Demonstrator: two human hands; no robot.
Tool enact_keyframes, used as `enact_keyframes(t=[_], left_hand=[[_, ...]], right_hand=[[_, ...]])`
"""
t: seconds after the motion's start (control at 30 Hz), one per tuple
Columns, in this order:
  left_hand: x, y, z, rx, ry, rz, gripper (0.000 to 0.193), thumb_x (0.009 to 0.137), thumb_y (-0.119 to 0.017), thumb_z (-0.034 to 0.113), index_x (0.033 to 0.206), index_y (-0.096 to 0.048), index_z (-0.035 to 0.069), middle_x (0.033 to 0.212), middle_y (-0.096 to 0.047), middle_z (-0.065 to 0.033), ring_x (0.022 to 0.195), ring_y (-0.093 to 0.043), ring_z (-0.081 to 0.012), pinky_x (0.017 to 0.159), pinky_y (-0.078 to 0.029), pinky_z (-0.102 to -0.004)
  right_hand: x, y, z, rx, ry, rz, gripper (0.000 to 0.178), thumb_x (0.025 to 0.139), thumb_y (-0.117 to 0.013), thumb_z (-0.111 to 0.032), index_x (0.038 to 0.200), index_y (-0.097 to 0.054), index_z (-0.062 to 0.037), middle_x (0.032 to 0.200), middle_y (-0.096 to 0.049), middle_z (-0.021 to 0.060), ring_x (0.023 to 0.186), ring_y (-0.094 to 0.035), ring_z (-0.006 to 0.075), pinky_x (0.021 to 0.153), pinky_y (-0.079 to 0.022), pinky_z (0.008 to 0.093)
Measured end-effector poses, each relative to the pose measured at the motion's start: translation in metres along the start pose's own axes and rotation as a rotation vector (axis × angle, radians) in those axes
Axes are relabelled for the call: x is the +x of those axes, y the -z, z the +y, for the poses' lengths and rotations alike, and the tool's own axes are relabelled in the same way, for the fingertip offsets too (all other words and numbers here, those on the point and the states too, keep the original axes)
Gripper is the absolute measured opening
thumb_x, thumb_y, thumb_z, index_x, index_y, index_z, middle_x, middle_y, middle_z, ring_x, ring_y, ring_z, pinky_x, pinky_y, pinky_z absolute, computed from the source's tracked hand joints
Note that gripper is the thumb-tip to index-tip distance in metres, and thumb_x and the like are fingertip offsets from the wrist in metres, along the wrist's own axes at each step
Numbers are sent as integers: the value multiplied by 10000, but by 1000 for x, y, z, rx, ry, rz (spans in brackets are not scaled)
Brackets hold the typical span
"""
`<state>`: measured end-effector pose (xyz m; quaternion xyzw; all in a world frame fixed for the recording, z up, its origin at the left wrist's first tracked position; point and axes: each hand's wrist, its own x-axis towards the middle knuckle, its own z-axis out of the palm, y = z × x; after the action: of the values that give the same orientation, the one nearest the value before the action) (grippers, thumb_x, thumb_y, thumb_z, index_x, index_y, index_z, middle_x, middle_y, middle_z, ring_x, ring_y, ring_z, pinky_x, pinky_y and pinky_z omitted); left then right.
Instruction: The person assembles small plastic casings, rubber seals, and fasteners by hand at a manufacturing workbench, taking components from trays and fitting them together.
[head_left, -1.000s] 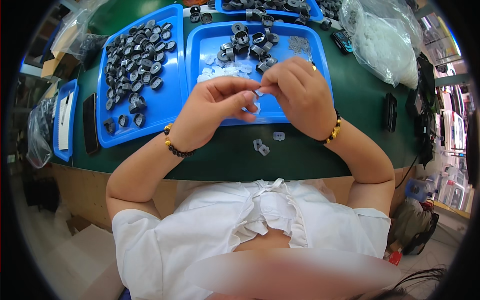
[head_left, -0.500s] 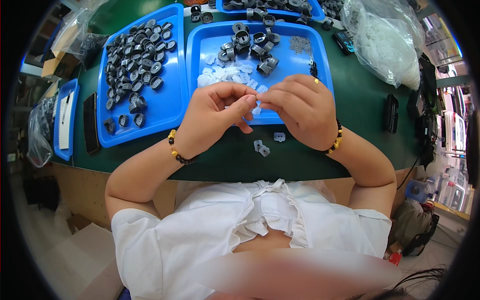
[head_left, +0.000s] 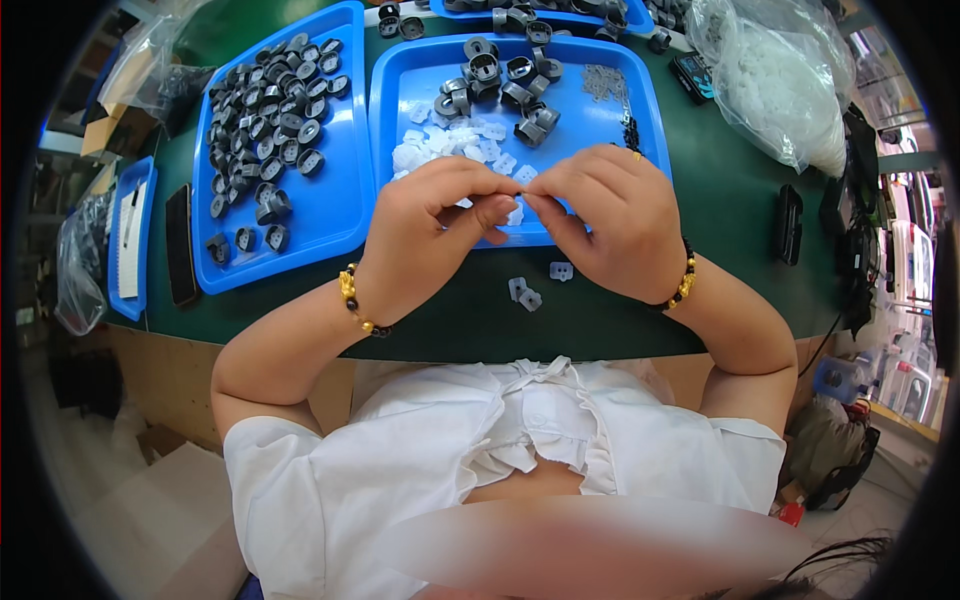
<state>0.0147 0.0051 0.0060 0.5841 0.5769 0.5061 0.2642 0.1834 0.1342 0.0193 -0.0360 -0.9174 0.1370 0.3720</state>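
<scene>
My left hand (head_left: 422, 222) and my right hand (head_left: 622, 222) meet fingertip to fingertip over the near edge of the middle blue tray (head_left: 402, 82). Both are pinched closed around something tiny and dark, too small to name. Behind my left hand lies a heap of translucent white plastic pieces (head_left: 440, 146), partly covered by the fingers. Farther back in that tray are round dark grey plastic housings (head_left: 519, 97). Tiny clear-grey parts (head_left: 603, 83) and small black parts (head_left: 631, 137) lie along its right side. Several loose white pieces (head_left: 561, 271) rest on the green tabletop below my hands.
A second blue tray (head_left: 335, 205) full of grey housings stands at the left. Beside it are a dark phone (head_left: 180, 245) and a narrow blue tray (head_left: 146, 210) with paper and a pen. A bag of white pieces (head_left: 775, 100) and a black case (head_left: 788, 224) lie to the right.
My fingertips have shifted their pinch, and a small dark spot now shows between them. The right wrist has turned and moved slightly right; the trays look unchanged.
</scene>
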Motion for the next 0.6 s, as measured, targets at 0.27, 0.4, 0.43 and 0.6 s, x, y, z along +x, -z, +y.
enact_keyframes(t=[0.27,0.4,0.43,0.6], left_hand=[[1,3,-3,-594,266,44,255,942,-613,14,1184,-636,-63,1119,-673,-159,975,-697,-217,849,-593,-308],[0,4,-4,-634,302,67,268,930,-639,29,1188,-643,-44,1068,-690,-148,973,-697,-209,836,-592,-297],[0,5,-4,-631,313,54,274,927,-649,43,1187,-644,-41,1050,-695,-141,964,-698,-200,825,-592,-291],[0,3,-4,-674,327,39,267,922,-664,65,1169,-654,-36,1014,-705,-129,932,-696,-172,794,-591,-275]], right_hand=[[-2,5,-1,349,-369,16,105,784,-741,-67,870,-685,-48,820,-677,73,700,-626,227,616,-489,313],[-1,1,-7,325,-300,-9,91,789,-738,-65,858,-681,-49,813,-674,78,734,-624,232,638,-492,318],[-1,1,-7,307,-279,-5,90,788,-737,-64,854,-679,-48,811,-672,81,749,-627,239,646,-494,323],[-2,-1,-4,272,-246,8,87,787,-731,-62,846,-669,-50,823,-669,90,768,-634,265,659,-499,338]])
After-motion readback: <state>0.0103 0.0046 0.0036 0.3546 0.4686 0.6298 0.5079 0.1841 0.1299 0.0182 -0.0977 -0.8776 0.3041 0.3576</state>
